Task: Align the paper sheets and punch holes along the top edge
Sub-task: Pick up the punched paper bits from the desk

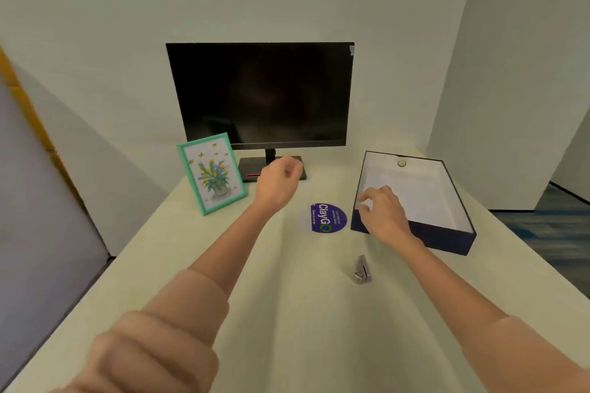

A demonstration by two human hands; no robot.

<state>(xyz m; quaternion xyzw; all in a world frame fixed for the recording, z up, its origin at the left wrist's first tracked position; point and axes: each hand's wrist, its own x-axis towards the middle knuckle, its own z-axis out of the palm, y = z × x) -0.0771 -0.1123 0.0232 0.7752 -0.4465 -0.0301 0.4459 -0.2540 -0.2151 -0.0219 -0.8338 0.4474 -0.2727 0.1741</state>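
Observation:
White paper sheets (421, 198) lie inside an open dark blue box (447, 238) at the right of the table. My right hand (381, 212) hovers over the box's near left corner, fingers curled and spread, holding nothing that I can see. My left hand (277, 183) is raised above the table in front of the monitor's base, fingers loosely curled and empty. A small metal hole punch (361, 269) rests on the table, nearer to me than the box and below my right forearm.
A black monitor (260, 94) stands at the back. A teal-framed flower picture (212, 173) leans at its left. A round blue sticker (328, 217) lies between my hands. A small round object (401, 163) sits at the box's far wall. White walls enclose the cream table (287, 313).

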